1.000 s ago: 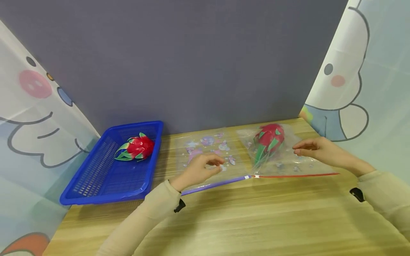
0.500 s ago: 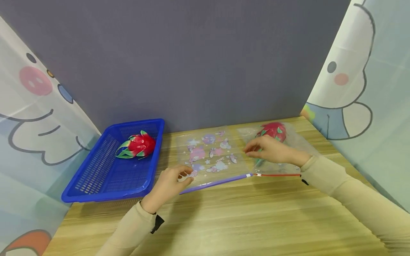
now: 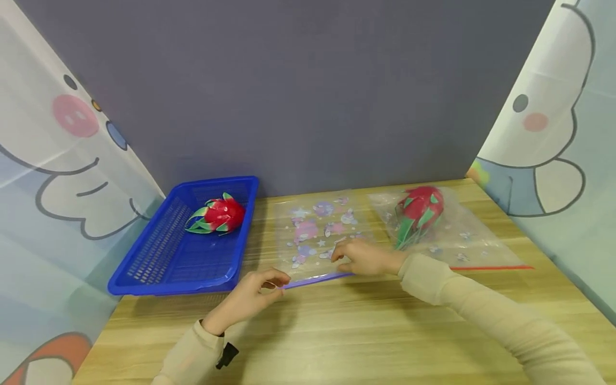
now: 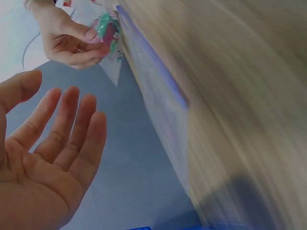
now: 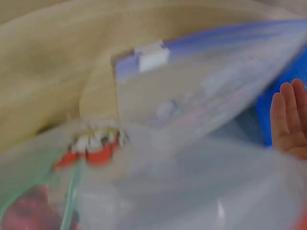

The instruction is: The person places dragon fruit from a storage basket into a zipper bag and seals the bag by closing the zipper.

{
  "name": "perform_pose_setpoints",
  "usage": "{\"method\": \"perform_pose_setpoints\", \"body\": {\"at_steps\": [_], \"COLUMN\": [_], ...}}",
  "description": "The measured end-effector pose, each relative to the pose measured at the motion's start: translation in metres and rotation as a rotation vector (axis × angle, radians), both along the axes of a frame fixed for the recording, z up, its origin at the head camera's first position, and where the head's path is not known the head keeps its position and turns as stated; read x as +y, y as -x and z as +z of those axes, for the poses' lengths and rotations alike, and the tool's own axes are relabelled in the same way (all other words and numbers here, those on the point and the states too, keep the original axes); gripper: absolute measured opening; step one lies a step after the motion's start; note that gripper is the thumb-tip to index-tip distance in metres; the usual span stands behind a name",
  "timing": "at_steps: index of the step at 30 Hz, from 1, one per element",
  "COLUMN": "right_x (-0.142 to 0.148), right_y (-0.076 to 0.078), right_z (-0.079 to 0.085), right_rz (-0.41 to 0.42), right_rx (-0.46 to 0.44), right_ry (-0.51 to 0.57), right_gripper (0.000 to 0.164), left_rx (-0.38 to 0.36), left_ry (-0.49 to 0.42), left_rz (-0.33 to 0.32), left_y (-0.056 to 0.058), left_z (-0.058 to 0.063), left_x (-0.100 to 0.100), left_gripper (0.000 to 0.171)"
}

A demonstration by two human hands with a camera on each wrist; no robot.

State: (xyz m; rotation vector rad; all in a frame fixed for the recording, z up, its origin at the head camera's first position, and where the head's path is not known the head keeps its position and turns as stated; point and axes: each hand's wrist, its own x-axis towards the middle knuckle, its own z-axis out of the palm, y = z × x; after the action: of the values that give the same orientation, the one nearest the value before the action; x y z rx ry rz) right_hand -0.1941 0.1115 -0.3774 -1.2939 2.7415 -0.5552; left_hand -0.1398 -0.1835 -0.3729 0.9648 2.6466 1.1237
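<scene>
Have hands apart, both at the purple-zip clear bag point(image 3: 310, 232), flat on the surface point(image 3: 361, 334). See left hand point(image 3: 250, 294) at left end of the purple zip strip point(image 3: 315, 279), fingers loosely bent, not gripping; palm visible in left wrist view, fingers relaxed and slightly spread. See right hand point(image 3: 363, 258) over near right part of same bag, fingers bent loosely downward. Can't confirm contact with plastic for either. Can make out white slider point(image 5: 153, 56) on zip strip in right wrist view, blurred.

Right of right hand: red-zip clear bag point(image 3: 464, 238), dragon fruit point(image 3: 423, 206) inside, green leaf end toward near side. Red zip strip point(image 3: 491, 267) partly hidden by right arm. Left of left hand and a bit beyond: blue basket point(image 3: 178, 288), second dragon fruit point(image 3: 227, 215) in it, near right wall, green leaf tips pointing left. Beyond both hands: dark gray panel point(image 3: 308, 96). Far out on either side: cartoon-print curtains point(image 3: 544, 144).
</scene>
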Motion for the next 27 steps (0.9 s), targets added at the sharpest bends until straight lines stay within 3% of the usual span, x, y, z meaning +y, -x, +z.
{"method": "perform_pose_setpoints", "body": {"at_steps": [8,13,16,22,27], "right_x": [-0.009,-0.012,-0.013,-0.012,-0.013], "right_y": [0.007,0.008,0.008,0.007,0.008], "right_z": [-0.025,-0.031,-0.032,-0.036,-0.037], "right_rz": [0.009,0.019,0.015,0.014,0.022], "right_rx": [-0.021,0.065,0.084,0.025,0.088], "right_ry": [-0.033,-0.079,-0.074,-0.021,0.034], "right_gripper": [0.031,0.032,0.03,0.017,0.007], "left_rx": [-0.018,-0.035,-0.025,-0.026,-0.038], "left_ry": [0.023,0.037,0.034,0.029,0.025], "left_rz": [-0.041,-0.031,-0.034,-0.039,-0.035], "left_y": [-0.002,-0.003,-0.004,-0.004,-0.003], "left_z": [-0.004,-0.003,-0.003,-0.006,-0.007], "left_x": [-0.008,-0.009,-0.009,-0.009,-0.008], "left_gripper": [0.022,0.023,0.023,0.023,0.023]}}
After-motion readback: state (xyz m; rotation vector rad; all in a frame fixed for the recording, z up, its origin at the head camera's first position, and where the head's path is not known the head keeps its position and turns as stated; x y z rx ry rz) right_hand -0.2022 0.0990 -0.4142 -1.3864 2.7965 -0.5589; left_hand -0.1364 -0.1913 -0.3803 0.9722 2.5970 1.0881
